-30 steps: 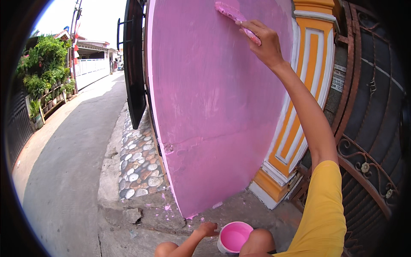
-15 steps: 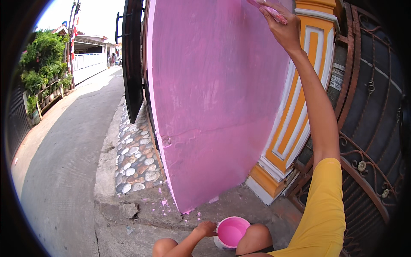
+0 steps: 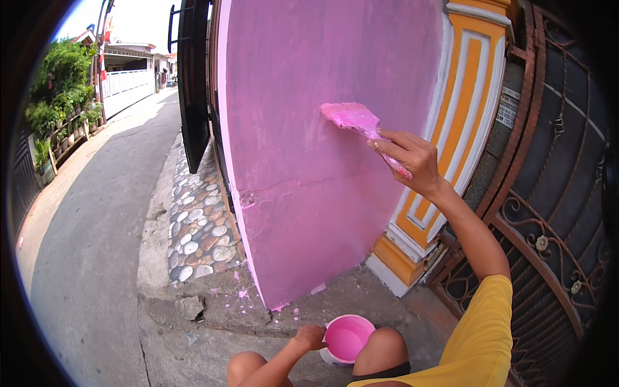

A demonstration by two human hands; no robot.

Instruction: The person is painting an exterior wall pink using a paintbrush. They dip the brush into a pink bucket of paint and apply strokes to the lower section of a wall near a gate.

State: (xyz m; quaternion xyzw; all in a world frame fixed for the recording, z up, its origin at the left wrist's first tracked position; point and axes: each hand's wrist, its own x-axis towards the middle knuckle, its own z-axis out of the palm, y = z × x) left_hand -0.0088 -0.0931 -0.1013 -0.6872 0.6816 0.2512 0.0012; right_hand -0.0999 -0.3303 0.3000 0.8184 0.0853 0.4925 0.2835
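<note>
Where the paintbrush [image 3: 351, 118] is: in front of the pink wall [image 3: 309, 226], bristles pointing left, handle slanting down to the right; from where I stand I cannot tell whether it touches.
Right hand [image 3: 416, 161]: raised, its fingers [image 3: 390, 147] wrapped narrowly around the handle.
Left hand [image 3: 309, 337]: low and near, at the left rim of the paint bucket [image 3: 331, 357]; how tightly its fingers close, I cannot tell.
Paint: pink paint [image 3: 348, 340] in the bucket, which sits near, just beside the right knee [image 3: 383, 351].
Right side: an orange-and-white pillar [image 3: 459, 111], then a dark metal gate [image 3: 554, 187].
Left side: a pebble-patterned strip [image 3: 198, 233] and a street [image 3: 90, 238] running far off.
</note>
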